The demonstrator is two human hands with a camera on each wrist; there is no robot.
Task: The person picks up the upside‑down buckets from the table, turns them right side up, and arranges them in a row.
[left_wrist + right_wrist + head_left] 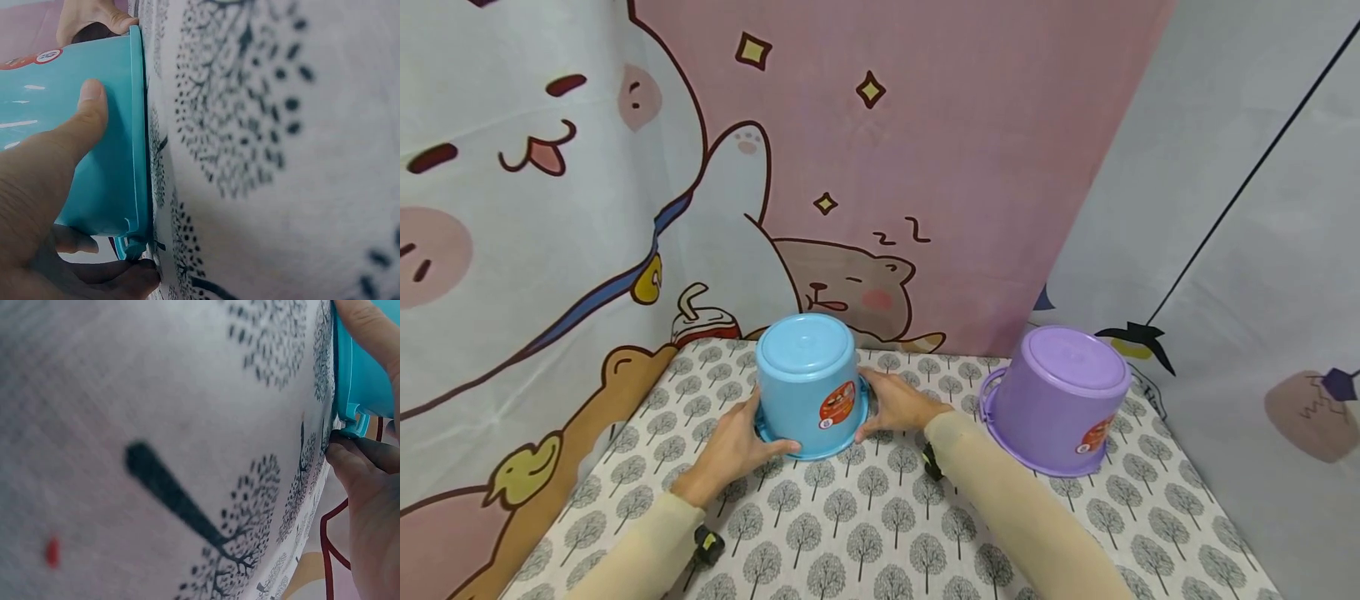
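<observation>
A light blue bucket point(793, 408) stands upside down on the patterned cloth, its base facing up and a red label on its side. My left hand point(737, 442) grips its left side, the thumb laid across the front wall. On the opposite side my right hand point(901, 402) holds it low by the rim, thumb in front. In the left wrist view the bucket's rim point(139, 156) is close against the cloth, with curled fingers near the handle joint. The right wrist view shows fingertips point(342, 450) tucked by the other handle joint point(356, 422).
A purple bucket point(1063, 408), also upside down with its handle out to the left, stands to the right. The table's cloth point(865, 533) has printed trees. Cartoon-printed curtains point(970, 167) hang behind and at both sides.
</observation>
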